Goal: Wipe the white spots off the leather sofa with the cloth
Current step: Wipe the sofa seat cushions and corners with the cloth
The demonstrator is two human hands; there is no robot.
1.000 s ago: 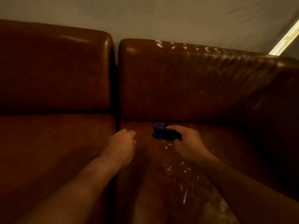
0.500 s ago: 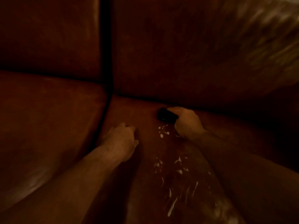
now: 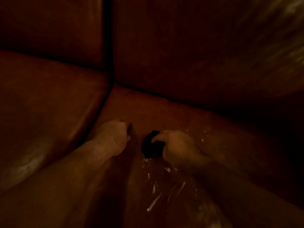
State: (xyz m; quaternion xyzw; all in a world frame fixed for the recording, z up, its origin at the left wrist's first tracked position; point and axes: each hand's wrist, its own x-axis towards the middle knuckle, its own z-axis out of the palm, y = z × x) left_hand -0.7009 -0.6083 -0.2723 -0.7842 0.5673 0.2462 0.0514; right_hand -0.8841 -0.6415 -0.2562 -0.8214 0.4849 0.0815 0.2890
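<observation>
A: Right hand [image 3: 179, 146] has dragged the cloth [image 3: 150, 146] back off the rear crease!
B: White spots [image 3: 153, 188] streak the leather nearest us, and the fingers grip that dark cloth just above them.
A: Left hand [image 3: 113, 137], fingers curled under and empty, rests beside the cushion seam [image 3: 98, 117].
B: Open sofa seat [image 3: 164, 112] beyond, up to the back cushion [image 3: 189, 55].

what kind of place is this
Likely a dim living room or lounge, though no walls show. Clues: a brown leather sofa with padded back cushions, and a right hand gripping a dark cloth beside white spots on the seat.
</observation>
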